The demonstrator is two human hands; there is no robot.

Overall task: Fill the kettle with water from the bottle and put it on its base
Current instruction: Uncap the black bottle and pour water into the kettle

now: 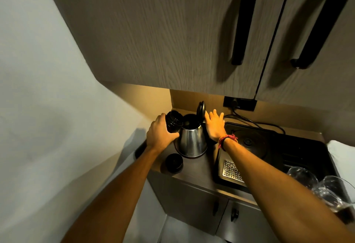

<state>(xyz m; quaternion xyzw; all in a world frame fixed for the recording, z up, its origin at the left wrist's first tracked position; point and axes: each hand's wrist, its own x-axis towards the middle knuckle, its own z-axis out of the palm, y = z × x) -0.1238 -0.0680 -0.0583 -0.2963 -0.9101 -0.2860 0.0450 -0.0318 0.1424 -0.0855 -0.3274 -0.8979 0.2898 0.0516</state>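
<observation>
A steel kettle (192,141) stands on the brown counter with its black lid (201,110) flipped up. My left hand (159,134) grips a dark bottle (173,120), tilted with its open mouth at the kettle's rim. The bottle's black cap (173,163) lies on the counter in front of the kettle. My right hand (216,124) is flat with fingers spread, right beside the raised lid and over the handle side; I cannot tell if it touches. The kettle's round base (248,142) sits on the black tray to the right.
A black tray (299,158) with a metal drip grate (231,171) fills the right of the counter. Two clear glasses (326,189) stand at its near right corner. A wall socket (239,103) with a cord is behind. Overhead cabinets (172,31) hang close above.
</observation>
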